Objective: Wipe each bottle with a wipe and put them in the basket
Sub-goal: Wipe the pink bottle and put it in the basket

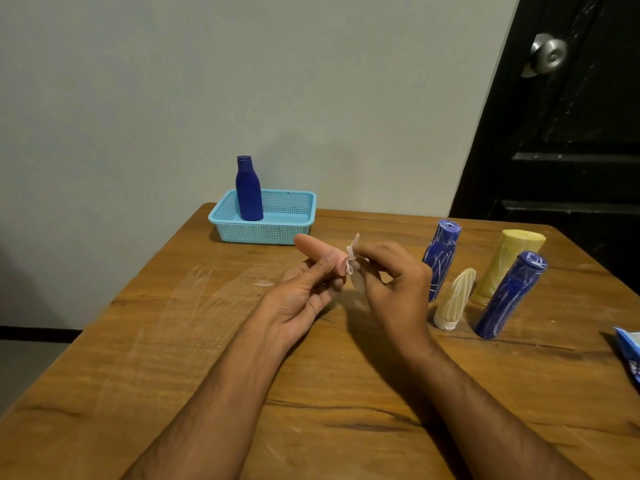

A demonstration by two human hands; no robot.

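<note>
Two hands over the table [173,358] middle, both busy. Left hand [304,299] grips a small pink bottle [317,252], fingers curled round its lower end, bottle tilted with its rounded end pointing toward the far edge. Right hand [398,289] pinches a crumpled white wipe [354,261] between thumb and fingertips, wipe touching the pink bottle's cap end.

Light-blue mesh basket [266,233] sits at the far-left corner of the table, against the wall. One clean dark-blue bottle [248,190] stands upright inside it, toward its left side.

Four bottles near the right edge, all marked with white scribbles:
- blue bottle [441,258], nearest the right hand
- small cream tube [455,299], standing on its white cap, just beside it
- yellow bottle [507,268], furthest back
- second blue bottle [509,296], in front of the yellow one, overlapping it

Blue-and-white packet [628,355] at the right edge, cut off by the frame. White smears on the table surface left of the hands. Dark door with metal knob [549,55] behind the right side.
</note>
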